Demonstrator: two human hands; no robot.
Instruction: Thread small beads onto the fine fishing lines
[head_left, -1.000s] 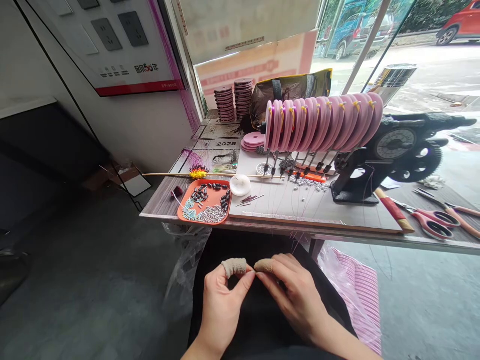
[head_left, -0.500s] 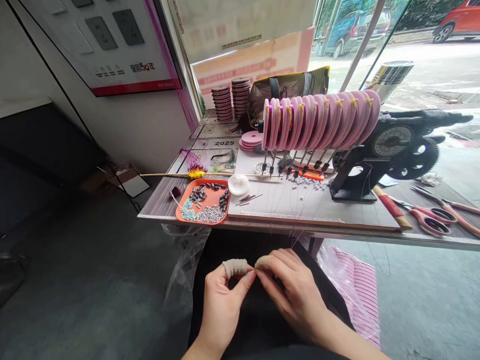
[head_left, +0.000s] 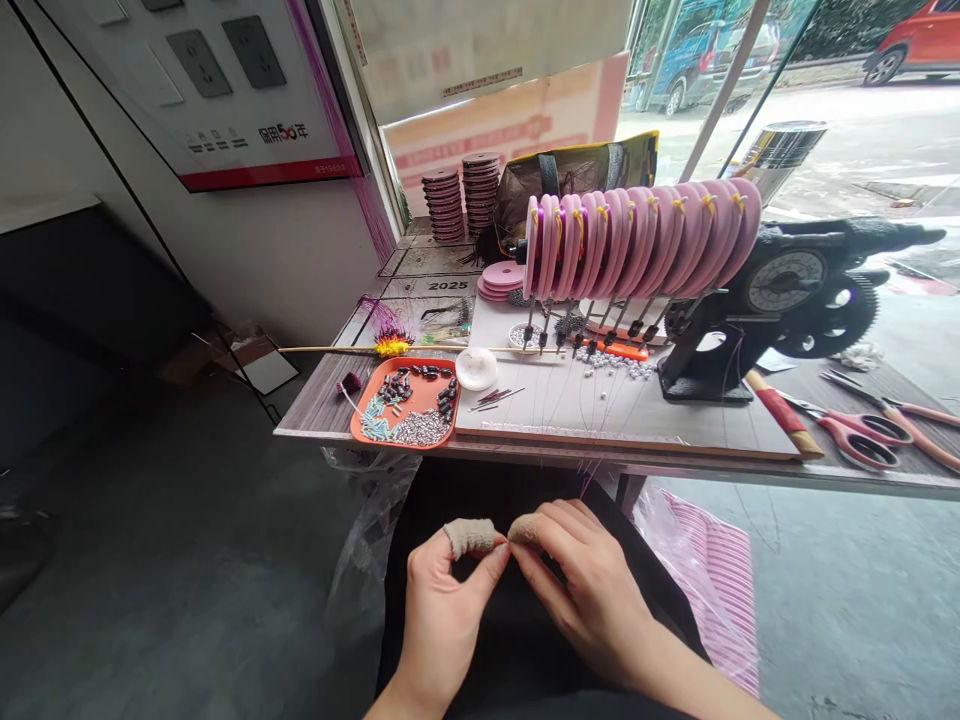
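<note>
My left hand (head_left: 444,600) and my right hand (head_left: 586,585) meet over my dark lap, below the table's front edge. Each forefinger wears a beige cloth finger cot. Both hands are pinched, fingertips touching each other around something too small to make out. Thin pink threads (head_left: 592,470) hang from the table edge down toward my right hand. Above them a row of pink discs (head_left: 645,245) stands on a black winding machine (head_left: 795,300).
An orange tray (head_left: 371,425) of dark, blue and silver beads sits at the table's front left beside a white spool (head_left: 477,368). Red-handled scissors (head_left: 862,440) lie at right. Stacked spools (head_left: 465,200) stand at the back. A plastic bag (head_left: 367,540) hangs below.
The view has shifted slightly; my hands stay pinched together in the same place over my lap.
</note>
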